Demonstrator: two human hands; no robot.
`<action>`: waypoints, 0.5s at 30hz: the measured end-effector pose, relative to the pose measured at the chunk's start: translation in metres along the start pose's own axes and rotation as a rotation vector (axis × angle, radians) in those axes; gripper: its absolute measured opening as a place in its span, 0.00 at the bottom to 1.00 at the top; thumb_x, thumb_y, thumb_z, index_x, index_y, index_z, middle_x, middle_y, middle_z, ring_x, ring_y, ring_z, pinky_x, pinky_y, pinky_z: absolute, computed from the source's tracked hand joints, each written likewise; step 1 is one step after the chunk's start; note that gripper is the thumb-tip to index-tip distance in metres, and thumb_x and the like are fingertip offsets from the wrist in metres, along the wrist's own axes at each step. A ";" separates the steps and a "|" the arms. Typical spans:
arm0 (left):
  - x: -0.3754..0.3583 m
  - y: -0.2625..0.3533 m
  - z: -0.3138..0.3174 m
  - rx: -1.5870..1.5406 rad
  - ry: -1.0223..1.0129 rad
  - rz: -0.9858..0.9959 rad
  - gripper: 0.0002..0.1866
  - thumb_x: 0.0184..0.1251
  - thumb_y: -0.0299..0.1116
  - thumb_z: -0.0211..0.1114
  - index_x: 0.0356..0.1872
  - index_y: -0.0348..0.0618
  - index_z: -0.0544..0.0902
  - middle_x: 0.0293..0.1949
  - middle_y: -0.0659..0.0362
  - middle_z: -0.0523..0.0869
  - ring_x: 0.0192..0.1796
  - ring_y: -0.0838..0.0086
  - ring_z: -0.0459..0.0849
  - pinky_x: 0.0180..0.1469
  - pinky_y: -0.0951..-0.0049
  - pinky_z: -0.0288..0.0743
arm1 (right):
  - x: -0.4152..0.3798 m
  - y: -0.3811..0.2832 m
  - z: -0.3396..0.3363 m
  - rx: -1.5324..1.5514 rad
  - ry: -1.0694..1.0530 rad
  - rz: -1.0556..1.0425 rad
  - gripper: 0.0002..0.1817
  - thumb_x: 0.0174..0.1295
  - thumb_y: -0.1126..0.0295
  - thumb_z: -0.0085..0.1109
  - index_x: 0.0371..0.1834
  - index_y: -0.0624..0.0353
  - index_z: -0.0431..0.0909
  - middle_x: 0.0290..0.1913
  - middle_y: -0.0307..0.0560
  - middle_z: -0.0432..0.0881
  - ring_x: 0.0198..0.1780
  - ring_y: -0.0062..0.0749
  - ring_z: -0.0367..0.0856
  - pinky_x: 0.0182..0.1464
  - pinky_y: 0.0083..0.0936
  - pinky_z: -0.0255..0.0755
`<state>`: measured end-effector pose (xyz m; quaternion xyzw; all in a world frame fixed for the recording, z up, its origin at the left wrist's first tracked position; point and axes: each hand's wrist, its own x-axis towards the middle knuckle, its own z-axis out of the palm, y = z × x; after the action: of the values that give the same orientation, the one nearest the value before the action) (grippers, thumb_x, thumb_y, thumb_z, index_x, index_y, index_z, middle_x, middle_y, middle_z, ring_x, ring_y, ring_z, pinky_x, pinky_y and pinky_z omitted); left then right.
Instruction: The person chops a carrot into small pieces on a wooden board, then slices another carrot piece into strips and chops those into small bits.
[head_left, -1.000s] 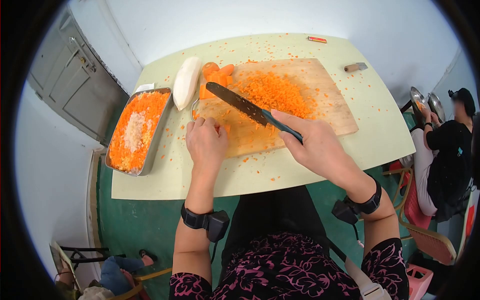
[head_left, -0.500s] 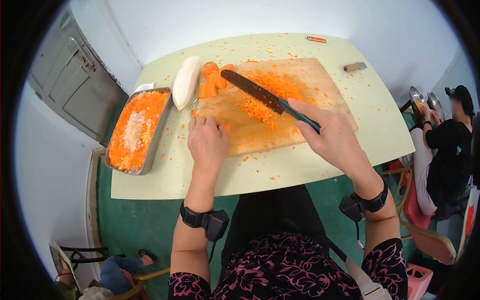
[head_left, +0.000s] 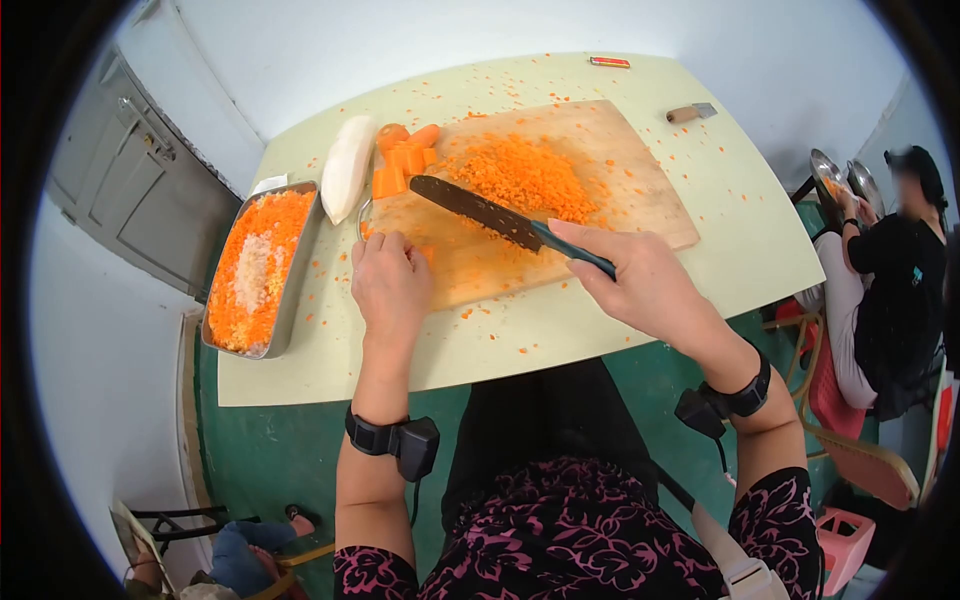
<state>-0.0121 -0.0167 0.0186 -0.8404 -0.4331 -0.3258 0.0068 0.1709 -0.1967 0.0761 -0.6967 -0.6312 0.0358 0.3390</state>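
Observation:
My right hand (head_left: 640, 283) grips the blue-green handle of a knife (head_left: 480, 214), its dark blade slanting over the cutting board (head_left: 650, 190) and flecked with orange bits. Beyond the blade lies a heap of finely chopped carrot (head_left: 525, 177). My left hand (head_left: 390, 283) rests at the board's near left side, fingers curled down on a carrot piece (head_left: 427, 252) that mostly hides under them. Cut carrot chunks (head_left: 400, 170) sit at the board's far left corner. Beside them lies a peeled white radish (head_left: 347, 168).
A metal tray (head_left: 300, 270) of chopped carrot with a pale minced heap stands at the table's left. A small wooden-handled blade (head_left: 690, 113) and a red packet (head_left: 609, 62) lie at the back. Another person (head_left: 895, 290) sits at right with metal bowls.
The knife has come from over the chopped carrot to the near side of the heap. My left hand keeps its place at the board. The whole view has shifted slightly.

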 end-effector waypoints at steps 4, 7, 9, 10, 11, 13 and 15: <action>0.000 -0.002 0.001 -0.001 0.007 0.019 0.03 0.53 0.25 0.61 0.24 0.38 0.77 0.28 0.54 0.77 0.38 0.59 0.76 0.37 0.60 0.74 | 0.006 -0.002 -0.004 -0.042 -0.071 0.064 0.19 0.57 0.72 0.56 0.54 0.54 0.78 0.20 0.53 0.77 0.23 0.47 0.76 0.28 0.38 0.70; -0.001 -0.004 0.004 0.001 0.025 0.043 0.03 0.52 0.25 0.61 0.23 0.38 0.76 0.28 0.54 0.77 0.37 0.58 0.75 0.36 0.60 0.74 | 0.012 0.004 0.000 -0.075 -0.001 0.030 0.19 0.57 0.72 0.56 0.54 0.54 0.78 0.20 0.53 0.77 0.23 0.46 0.76 0.29 0.37 0.71; 0.000 -0.006 0.005 0.016 0.021 0.043 0.04 0.52 0.25 0.61 0.23 0.38 0.76 0.27 0.54 0.77 0.36 0.58 0.75 0.36 0.60 0.73 | 0.016 0.018 0.006 -0.012 0.057 0.077 0.19 0.57 0.72 0.55 0.54 0.55 0.78 0.20 0.53 0.77 0.23 0.45 0.76 0.30 0.37 0.71; 0.000 -0.006 0.005 0.014 0.023 0.053 0.04 0.52 0.25 0.61 0.23 0.38 0.76 0.27 0.54 0.77 0.36 0.58 0.75 0.35 0.60 0.73 | 0.019 0.023 0.007 0.017 0.089 0.095 0.19 0.58 0.72 0.55 0.54 0.55 0.78 0.20 0.53 0.77 0.23 0.45 0.76 0.30 0.36 0.71; 0.000 -0.007 0.006 0.011 0.029 0.061 0.04 0.52 0.25 0.61 0.23 0.38 0.76 0.27 0.54 0.77 0.36 0.58 0.75 0.35 0.60 0.73 | 0.020 0.026 0.004 0.038 0.092 0.114 0.19 0.58 0.72 0.56 0.55 0.55 0.77 0.23 0.54 0.79 0.24 0.42 0.77 0.31 0.34 0.72; 0.001 -0.007 0.005 0.006 0.037 0.067 0.04 0.52 0.25 0.61 0.22 0.38 0.75 0.27 0.54 0.76 0.35 0.58 0.74 0.35 0.60 0.73 | 0.022 0.030 -0.003 0.076 0.097 0.148 0.20 0.59 0.72 0.57 0.57 0.54 0.76 0.30 0.55 0.82 0.25 0.37 0.78 0.33 0.29 0.72; 0.000 -0.005 0.005 0.001 0.031 0.065 0.04 0.52 0.24 0.61 0.22 0.38 0.75 0.27 0.54 0.76 0.35 0.58 0.74 0.35 0.60 0.73 | 0.023 0.024 -0.007 0.116 0.155 0.152 0.20 0.59 0.72 0.56 0.56 0.55 0.76 0.26 0.55 0.80 0.24 0.42 0.78 0.32 0.33 0.72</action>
<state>-0.0132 -0.0117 0.0138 -0.8488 -0.4058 -0.3382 0.0246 0.1992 -0.1780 0.0784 -0.7226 -0.5452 0.0438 0.4227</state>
